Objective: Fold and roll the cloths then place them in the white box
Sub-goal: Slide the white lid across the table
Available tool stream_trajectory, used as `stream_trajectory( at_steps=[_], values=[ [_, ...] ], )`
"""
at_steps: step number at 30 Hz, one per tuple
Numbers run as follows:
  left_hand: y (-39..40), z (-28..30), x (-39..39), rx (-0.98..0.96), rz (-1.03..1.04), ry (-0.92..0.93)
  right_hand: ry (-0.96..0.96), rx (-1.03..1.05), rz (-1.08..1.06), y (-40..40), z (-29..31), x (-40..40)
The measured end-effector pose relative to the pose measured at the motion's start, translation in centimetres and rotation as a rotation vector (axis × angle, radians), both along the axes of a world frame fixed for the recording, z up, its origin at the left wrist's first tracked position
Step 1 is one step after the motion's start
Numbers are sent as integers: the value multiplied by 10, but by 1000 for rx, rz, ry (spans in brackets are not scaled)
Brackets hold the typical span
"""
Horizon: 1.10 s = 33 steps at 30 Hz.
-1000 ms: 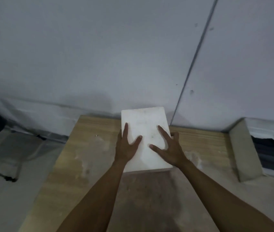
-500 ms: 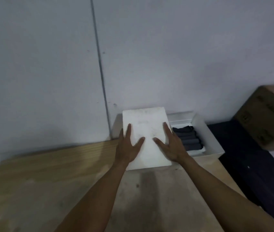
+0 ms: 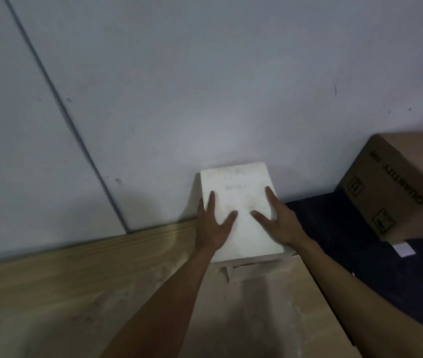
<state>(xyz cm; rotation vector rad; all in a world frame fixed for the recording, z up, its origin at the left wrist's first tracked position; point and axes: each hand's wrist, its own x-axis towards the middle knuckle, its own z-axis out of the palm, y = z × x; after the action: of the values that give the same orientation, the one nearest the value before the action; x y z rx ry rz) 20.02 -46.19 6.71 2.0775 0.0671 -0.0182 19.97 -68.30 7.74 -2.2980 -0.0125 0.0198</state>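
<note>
A white lid (image 3: 240,202) lies on top of the white box (image 3: 246,268), at the table's far right end against the wall. Only the box's front wall shows below the lid. My left hand (image 3: 213,223) holds the lid's left edge, with thumb and forefinger on top and the other fingers over the side. My right hand (image 3: 276,220) holds the right edge the same way. The cloths are hidden under the lid.
The wooden table (image 3: 76,280) runs to the left along a grey wall (image 3: 205,86). Right of the table lies a dark surface (image 3: 347,241) carrying a brown cardboard carton (image 3: 391,189) and a small white slip (image 3: 404,249).
Both hands carried the lid to the right and set it over the box. The dark rolled cloths seen inside the box half a second ago are now covered.
</note>
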Motion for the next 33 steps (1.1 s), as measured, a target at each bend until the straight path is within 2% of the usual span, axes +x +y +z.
stream_trajectory(
  at_steps=[8, 15, 26, 33],
  values=[
    [-62, -22, 19, 18, 33, 36, 94, 40, 24, -61, -29, 25],
    [-75, -46, 28, 105, 103, 132, 203, 73, 63, -73, -59, 44],
    [-79, -72, 27, 140, 131, 168, 177, 8, 47, -69, -86, 42],
    [-82, -82, 27, 244, 94, 167, 188, -96, 26, -66, -104, 36]
  ],
)
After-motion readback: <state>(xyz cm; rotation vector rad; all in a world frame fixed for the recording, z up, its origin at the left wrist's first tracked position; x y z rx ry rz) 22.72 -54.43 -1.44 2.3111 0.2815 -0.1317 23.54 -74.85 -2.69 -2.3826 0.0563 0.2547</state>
